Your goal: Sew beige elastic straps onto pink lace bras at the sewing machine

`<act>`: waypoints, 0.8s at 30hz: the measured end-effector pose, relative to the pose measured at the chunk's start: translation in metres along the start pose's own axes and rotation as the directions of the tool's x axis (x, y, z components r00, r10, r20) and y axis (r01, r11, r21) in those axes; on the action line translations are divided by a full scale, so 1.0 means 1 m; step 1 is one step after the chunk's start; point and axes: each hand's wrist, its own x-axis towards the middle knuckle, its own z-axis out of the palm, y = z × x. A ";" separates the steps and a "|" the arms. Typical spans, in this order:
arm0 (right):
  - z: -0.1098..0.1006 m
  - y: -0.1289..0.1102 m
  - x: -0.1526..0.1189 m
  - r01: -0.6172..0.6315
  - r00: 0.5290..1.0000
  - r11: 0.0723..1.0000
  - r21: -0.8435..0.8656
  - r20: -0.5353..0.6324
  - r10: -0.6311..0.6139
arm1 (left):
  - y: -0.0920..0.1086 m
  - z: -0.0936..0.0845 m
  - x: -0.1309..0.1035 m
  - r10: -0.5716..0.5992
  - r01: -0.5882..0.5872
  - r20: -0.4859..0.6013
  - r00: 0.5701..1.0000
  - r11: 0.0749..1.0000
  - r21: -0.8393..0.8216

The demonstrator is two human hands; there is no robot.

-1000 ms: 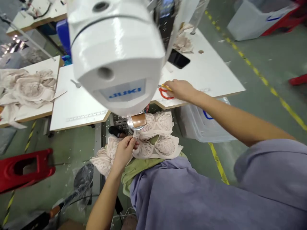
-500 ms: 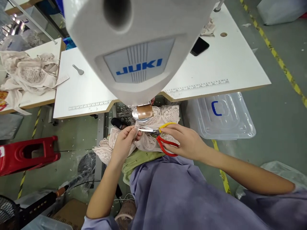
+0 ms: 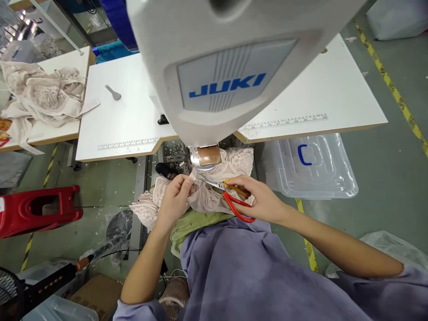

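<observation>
Between the fingertips of my left hand (image 3: 176, 196) is pinched the edge of a beige lace bra (image 3: 209, 197). My right hand (image 3: 256, 198) grips a pair of scissors (image 3: 237, 206) with one red and one yellow handle loop. Their blades point left and lie close to the pinched edge; whether they touch the fabric I cannot tell. More of the lace garment hangs over my lap and below the sewing machine head (image 3: 230, 84), partly hidden behind my hands. A green cloth (image 3: 197, 225) lies under it on my lap.
The white table (image 3: 117, 120) wraps round the machine, with printed rulers along its front edge. More beige garments (image 3: 47, 100) are heaped on the left. A lidded clear plastic box (image 3: 321, 171) stands right, a red stool (image 3: 43, 209) left, and a fan (image 3: 13, 290) lower left.
The scissors have tilted, blades angled more up-left and the handles lower right. My left hand keeps its pinch on the fabric. The whole view has shifted slightly.
</observation>
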 end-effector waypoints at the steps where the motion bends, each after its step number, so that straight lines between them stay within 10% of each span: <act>1: 0.002 -0.001 0.000 -0.004 1.000 1.000 0.009 0.007 0.004 | 0.001 0.000 0.000 -0.002 0.002 -0.003 1.000 1.000 0.005; 11: 0.016 -0.006 0.020 0.049 0.997 0.997 0.064 0.055 -0.053 | 0.003 -0.004 0.003 0.015 -0.018 0.027 1.000 0.995 0.103; 24: -0.014 0.013 -0.001 -0.048 0.998 0.996 -0.071 0.042 0.051 | -0.011 -0.007 0.010 0.154 -0.128 -0.138 0.978 0.975 0.182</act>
